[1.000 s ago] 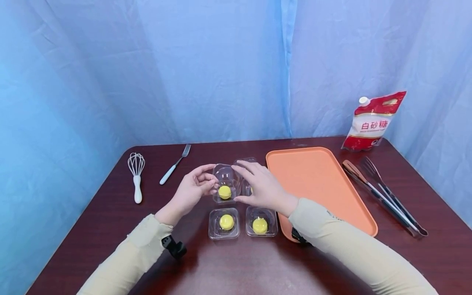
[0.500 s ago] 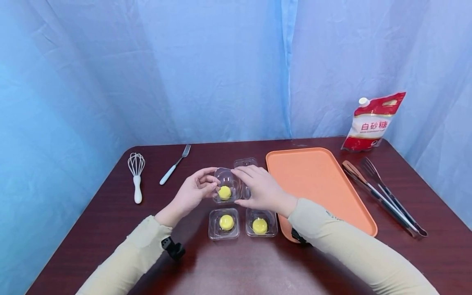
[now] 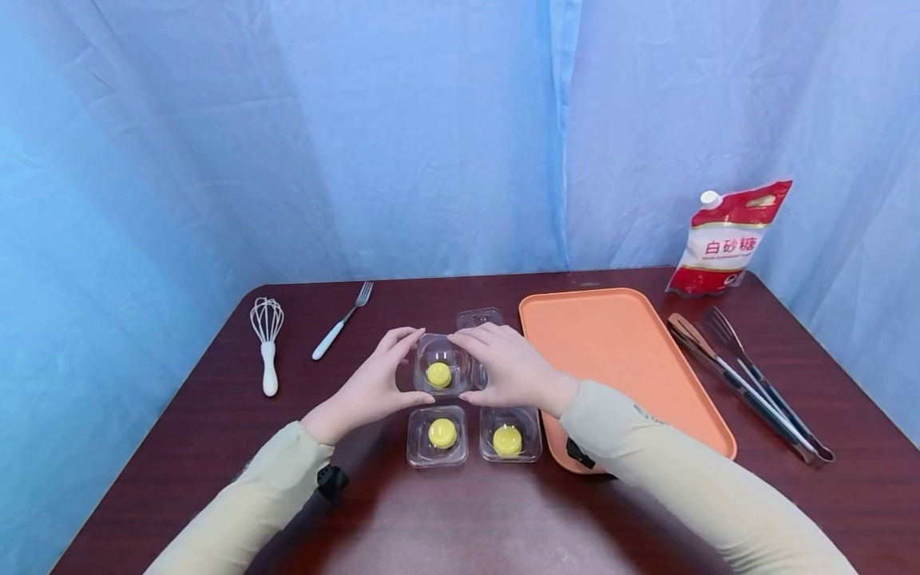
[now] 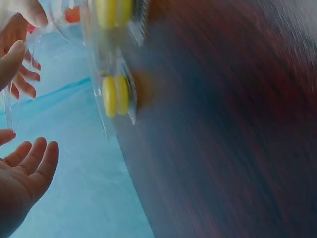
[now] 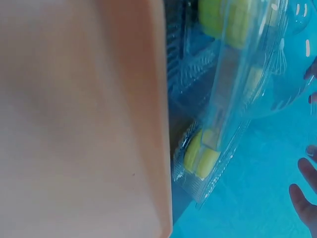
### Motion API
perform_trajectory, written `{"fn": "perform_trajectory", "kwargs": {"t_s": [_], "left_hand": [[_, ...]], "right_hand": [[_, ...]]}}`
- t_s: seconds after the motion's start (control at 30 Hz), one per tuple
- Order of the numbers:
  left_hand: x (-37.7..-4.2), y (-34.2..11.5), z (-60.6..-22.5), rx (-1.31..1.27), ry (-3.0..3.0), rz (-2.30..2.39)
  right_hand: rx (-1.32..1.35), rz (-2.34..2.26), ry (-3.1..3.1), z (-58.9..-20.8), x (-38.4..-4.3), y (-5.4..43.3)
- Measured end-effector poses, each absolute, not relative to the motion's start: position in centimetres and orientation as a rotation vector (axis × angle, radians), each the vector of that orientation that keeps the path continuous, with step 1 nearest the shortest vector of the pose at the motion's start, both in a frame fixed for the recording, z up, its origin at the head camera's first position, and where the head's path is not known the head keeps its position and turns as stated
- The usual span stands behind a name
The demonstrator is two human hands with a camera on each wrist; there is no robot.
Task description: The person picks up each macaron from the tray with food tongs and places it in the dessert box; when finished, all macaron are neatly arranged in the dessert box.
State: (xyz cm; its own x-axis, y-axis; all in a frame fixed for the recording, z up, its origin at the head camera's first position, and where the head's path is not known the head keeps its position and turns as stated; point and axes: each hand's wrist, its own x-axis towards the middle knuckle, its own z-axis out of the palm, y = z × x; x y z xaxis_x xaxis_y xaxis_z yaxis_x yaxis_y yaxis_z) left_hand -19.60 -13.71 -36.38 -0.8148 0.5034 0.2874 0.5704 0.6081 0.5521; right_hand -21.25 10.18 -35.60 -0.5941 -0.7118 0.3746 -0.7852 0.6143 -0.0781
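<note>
My left hand (image 3: 368, 390) and right hand (image 3: 519, 371) hold a clear plastic lid (image 3: 437, 345) from its two sides. Thumbs lie toward the front edge, index fingers toward the back. Beneath the lid, a yellow macaron (image 3: 439, 376) shows through in the rear left box. Two more clear boxes stand in front: the front left box (image 3: 437, 460) and the front right box (image 3: 512, 457), each with one yellow macaron inside. Behind my right hand, another clear box (image 3: 480, 316) is mostly hidden. The left wrist view shows a macaron (image 4: 117, 96) side-on, with two yellow halves.
An orange tray (image 3: 604, 343) lies right of the boxes. Tongs (image 3: 755, 391) rest beyond it, with a sugar pouch (image 3: 726, 243) standing at the back right. On the left lie a whisk (image 3: 268, 343) and a fork (image 3: 341, 323).
The lid has come down and forward over the rear left macaron. My left hand has gone from curled fingers at the lid's left edge to a wide thumb-and-finger grip. The right hand has barely shifted.
</note>
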Motion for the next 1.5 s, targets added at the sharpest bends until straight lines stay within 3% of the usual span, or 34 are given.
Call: {"fn": "perform_trajectory", "kwargs": {"t_s": [0.53, 1.5], "left_hand": [[-21.1, -14.3, -37.1, -0.98, -2.737, -0.657], [-22.9, -14.3, -38.7, -0.962, -3.007, -0.637]], "right_hand": [[1.246, 0.276, -2.667, -35.9, -23.0, 9.2], [1.218, 0.148, -3.06, -36.6, -24.9, 7.5]]}}
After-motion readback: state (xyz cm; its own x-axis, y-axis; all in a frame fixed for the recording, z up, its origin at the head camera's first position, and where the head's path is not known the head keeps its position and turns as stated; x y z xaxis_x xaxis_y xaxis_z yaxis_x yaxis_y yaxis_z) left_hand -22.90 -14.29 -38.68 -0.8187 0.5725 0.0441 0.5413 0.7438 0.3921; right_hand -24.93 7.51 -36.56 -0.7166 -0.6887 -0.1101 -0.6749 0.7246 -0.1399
